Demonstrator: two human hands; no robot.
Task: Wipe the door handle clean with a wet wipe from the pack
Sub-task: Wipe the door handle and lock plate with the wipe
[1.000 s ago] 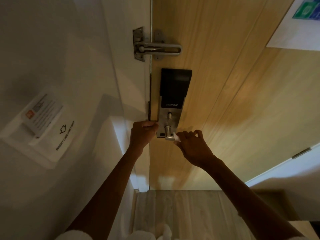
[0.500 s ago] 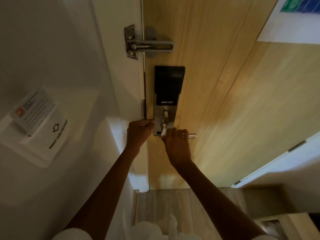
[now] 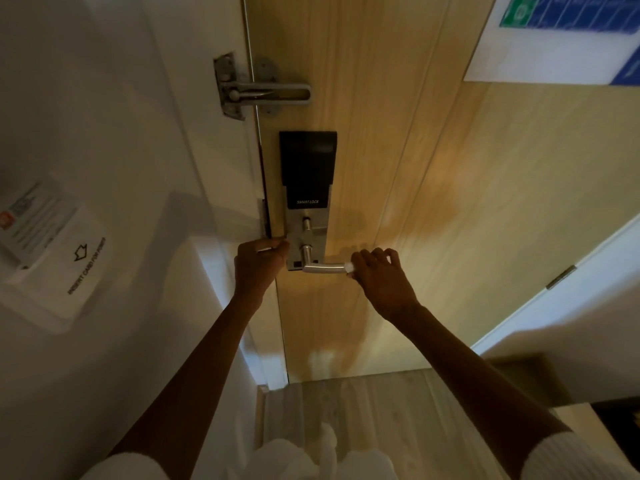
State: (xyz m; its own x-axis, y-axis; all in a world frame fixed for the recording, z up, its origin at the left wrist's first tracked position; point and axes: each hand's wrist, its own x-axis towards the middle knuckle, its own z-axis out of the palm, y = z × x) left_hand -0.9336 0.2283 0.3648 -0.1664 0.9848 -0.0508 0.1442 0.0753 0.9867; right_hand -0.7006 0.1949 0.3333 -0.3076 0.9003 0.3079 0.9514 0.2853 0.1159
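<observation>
A silver lever door handle [image 3: 322, 268] sticks out to the right from a smart lock plate [image 3: 306, 216] on a wooden door [image 3: 398, 168]. My right hand [image 3: 381, 275] is closed around the handle's outer end with a white wet wipe [image 3: 349, 267] showing at the fingers. My left hand [image 3: 259, 261] grips the door's edge just left of the lock plate. The wipe pack is not in sight.
A metal swing-bar door guard [image 3: 263, 90] is above the lock. A white card holder [image 3: 59, 251] hangs on the left wall. A notice [image 3: 561, 36] is fixed at the door's top right. Wooden floor [image 3: 346, 410] lies below; a white wall corner [image 3: 554, 334] stands right.
My right hand slid along the handle from near the lock plate out to its free end, uncovering most of the lever. My left hand stayed on the door's edge.
</observation>
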